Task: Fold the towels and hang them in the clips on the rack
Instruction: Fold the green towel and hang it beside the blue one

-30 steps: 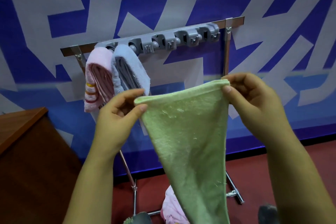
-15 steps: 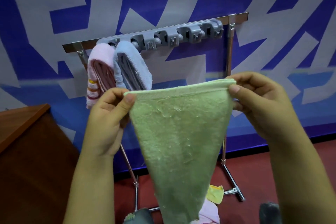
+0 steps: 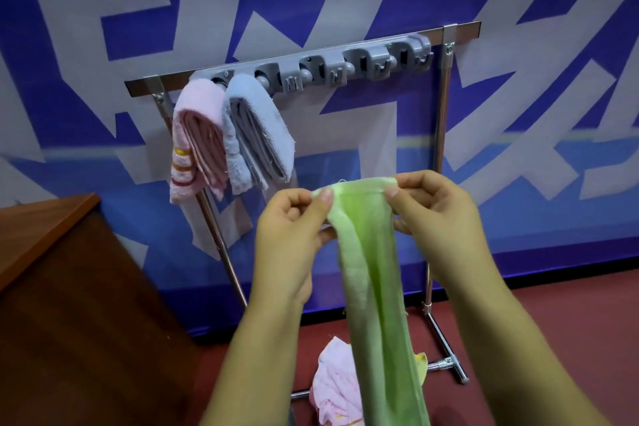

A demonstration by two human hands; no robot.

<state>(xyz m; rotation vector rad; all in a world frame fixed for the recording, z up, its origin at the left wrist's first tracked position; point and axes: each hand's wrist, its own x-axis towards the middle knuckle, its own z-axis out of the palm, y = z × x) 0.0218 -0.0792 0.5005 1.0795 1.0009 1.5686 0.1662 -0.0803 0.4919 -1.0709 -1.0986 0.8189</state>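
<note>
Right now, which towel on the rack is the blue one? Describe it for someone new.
Find the metal rack against the blue-and-white wall. Two folded towels hang at its left end. The blue towel is the right one, plain, beside the pink towel with striped edging.

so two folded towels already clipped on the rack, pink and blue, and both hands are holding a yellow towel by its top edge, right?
Not quite: the head view shows the held towel is green, not yellow. Left hand and right hand pinch its top edge; pink towel and blue towel hang clipped.
</note>
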